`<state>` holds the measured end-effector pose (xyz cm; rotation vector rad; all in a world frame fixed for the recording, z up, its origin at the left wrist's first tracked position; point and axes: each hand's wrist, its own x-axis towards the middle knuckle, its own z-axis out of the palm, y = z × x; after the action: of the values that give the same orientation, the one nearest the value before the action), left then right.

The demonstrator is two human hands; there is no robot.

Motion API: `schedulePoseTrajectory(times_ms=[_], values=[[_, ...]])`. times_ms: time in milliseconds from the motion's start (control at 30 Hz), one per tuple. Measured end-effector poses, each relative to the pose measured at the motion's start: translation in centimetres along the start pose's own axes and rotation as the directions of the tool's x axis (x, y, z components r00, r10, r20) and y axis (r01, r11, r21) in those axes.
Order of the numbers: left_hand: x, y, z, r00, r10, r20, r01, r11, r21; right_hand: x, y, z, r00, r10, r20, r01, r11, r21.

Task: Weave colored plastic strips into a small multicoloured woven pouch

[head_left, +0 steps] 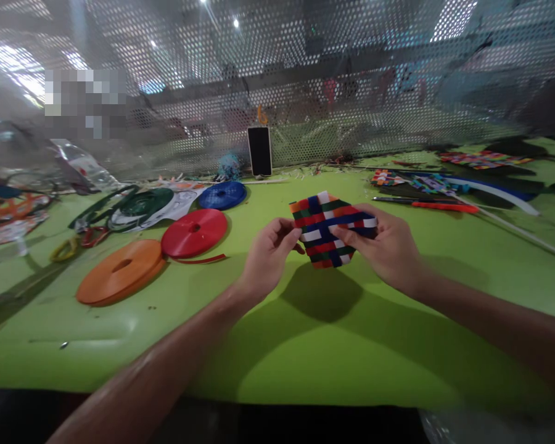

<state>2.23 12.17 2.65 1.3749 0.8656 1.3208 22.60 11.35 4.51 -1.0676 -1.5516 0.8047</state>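
A small woven square of coloured strips (326,223), in red, white, blue, green and orange, is held up above the green table (305,345). My left hand (268,256) pinches its left edge with thumb and fingers. My right hand (388,246) grips its right side, thumb lying across the front of the weave. The mat casts a dark shadow on the table just below it.
Flat rolls of strip lie at left: orange (120,279), red (194,232), blue (222,195) and green (141,203). A dark phone (259,150) leans on the perforated metal screen at the back. More woven pieces, loose strips and a red-handled tool (444,206) lie at right.
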Motion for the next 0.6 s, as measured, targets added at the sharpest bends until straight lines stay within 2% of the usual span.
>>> schedulePoseTrajectory(times_ms=[133, 333, 500, 600], values=[[-0.16, 0.3, 0.0, 0.998, 0.06, 0.0, -0.059, 0.997, 0.049, -0.18, -0.21, 0.05, 0.999, -0.037, 0.009, 0.038, 0.997, -0.064], [-0.25, 0.58, 0.03, 0.996, 0.088, 0.004, -0.088, 0.993, 0.074, -0.07, -0.37, -0.11, 0.995, -0.095, 0.036, 0.099, 0.986, -0.134], [-0.23, 0.51, 0.12, 0.996, 0.093, -0.015, -0.092, 0.993, 0.072, -0.08, -0.36, -0.02, 0.996, -0.061, 0.066, 0.069, 0.991, -0.118], [-0.17, 0.61, 0.31, 0.999, 0.032, -0.028, -0.031, 0.999, 0.036, -0.09, -0.02, 0.09, 0.999, -0.034, 0.035, 0.038, 0.992, -0.124]])
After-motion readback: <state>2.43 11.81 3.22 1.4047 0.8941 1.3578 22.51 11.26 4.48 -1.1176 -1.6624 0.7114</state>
